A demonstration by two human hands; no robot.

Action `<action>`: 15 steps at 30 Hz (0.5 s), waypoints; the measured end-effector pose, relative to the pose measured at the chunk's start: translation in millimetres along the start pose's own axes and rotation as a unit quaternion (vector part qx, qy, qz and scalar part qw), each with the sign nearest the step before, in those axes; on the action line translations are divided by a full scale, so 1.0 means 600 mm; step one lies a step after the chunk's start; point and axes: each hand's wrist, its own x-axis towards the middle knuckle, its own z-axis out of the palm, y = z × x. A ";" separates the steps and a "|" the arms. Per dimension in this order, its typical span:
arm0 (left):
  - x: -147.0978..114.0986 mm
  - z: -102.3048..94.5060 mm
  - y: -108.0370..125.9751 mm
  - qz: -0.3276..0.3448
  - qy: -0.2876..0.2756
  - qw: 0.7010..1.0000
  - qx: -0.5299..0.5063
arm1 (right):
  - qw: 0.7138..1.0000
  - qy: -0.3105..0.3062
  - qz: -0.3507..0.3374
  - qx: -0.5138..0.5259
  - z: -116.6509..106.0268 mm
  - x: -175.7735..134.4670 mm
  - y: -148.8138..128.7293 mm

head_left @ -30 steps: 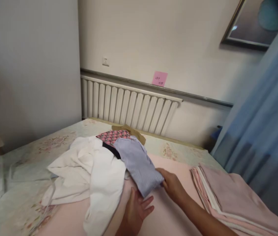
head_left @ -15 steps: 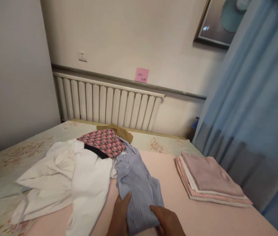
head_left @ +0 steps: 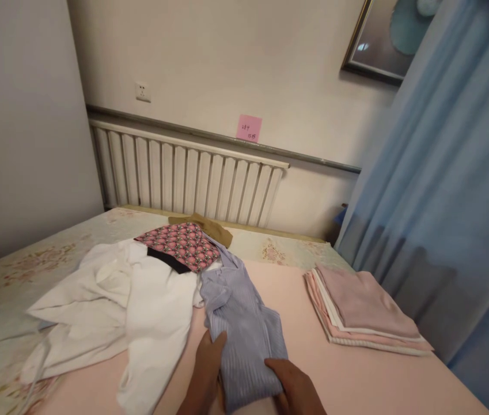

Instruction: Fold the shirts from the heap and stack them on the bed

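Note:
A blue ribbed garment [head_left: 244,328], perhaps a knit top, stretches from the clothes pile toward me. Its near end is between my two hands. My left hand [head_left: 207,363] grips its left edge, thumb on top and fingers underneath. On the opposite edge, my right hand [head_left: 294,383] pinches the cloth the same way, most of its fingers hidden below. Left of the garment lies rumpled white clothing [head_left: 153,311]. Behind, a pink-and-black patterned cloth [head_left: 184,245] with a black band overlaps the pile, and a mustard-brown cloth [head_left: 209,227] lies at the far edge.
A stack of folded clothes [head_left: 365,305], mauve on top, rests at the right on the pink sheet [head_left: 356,380]. Floral bedding [head_left: 49,259] shows at the left. A radiator [head_left: 184,173] runs behind the bed, and a blue curtain [head_left: 451,190] hangs at the right.
The view has shifted slightly. Both hands keep their hold on the blue garment's near end, which looks almost unchanged.

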 end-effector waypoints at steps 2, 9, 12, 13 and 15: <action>-0.001 -0.001 0.003 0.013 0.017 0.998 0.056 | 0.998 -0.053 0.037 0.025 -0.008 0.003 -0.015; -0.014 0.008 0.014 0.040 0.013 0.992 0.122 | 0.975 -0.025 0.181 0.123 -0.063 0.084 -0.090; -0.014 0.011 0.010 0.051 0.017 0.988 0.146 | 0.975 0.015 0.176 0.137 -0.058 0.148 -0.112; -0.014 0.012 0.008 0.058 0.012 0.988 0.144 | 0.976 0.017 0.168 0.139 -0.051 0.170 -0.115; -0.013 0.012 0.003 0.072 -0.002 0.988 0.137 | 0.978 0.010 0.163 0.131 -0.033 0.216 -0.117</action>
